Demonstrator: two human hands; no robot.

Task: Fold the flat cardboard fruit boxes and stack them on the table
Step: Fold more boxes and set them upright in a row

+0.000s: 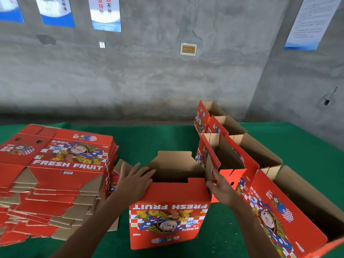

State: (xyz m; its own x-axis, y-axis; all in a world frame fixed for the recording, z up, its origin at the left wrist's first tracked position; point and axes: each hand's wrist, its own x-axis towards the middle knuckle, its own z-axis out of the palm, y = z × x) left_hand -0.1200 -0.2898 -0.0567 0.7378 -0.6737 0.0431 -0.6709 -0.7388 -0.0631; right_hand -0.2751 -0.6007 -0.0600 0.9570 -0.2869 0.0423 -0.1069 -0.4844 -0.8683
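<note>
Bare grey concrete walls hung with posters (106, 13) are seen behind a table (158, 140) covered in green cloth. A half-erected fruit box (170, 207) is stood upside down at the near middle, its print inverted and its open end upward, with the long axis running left to right between the two hands. The left hand (133, 180) is laid with straight, spread fingers on the box's left top corner, nothing gripped. The right hand (220, 186) is set at the right end, where a raised side flap (208, 168) appears pinched by thumb and fingers. That flap is judged the nearer work for the right hand: it would be folded inward, toward the left. A flat stack (55, 175) is kept well to the left; folded boxes (240, 151) are ranged to the right.
</note>
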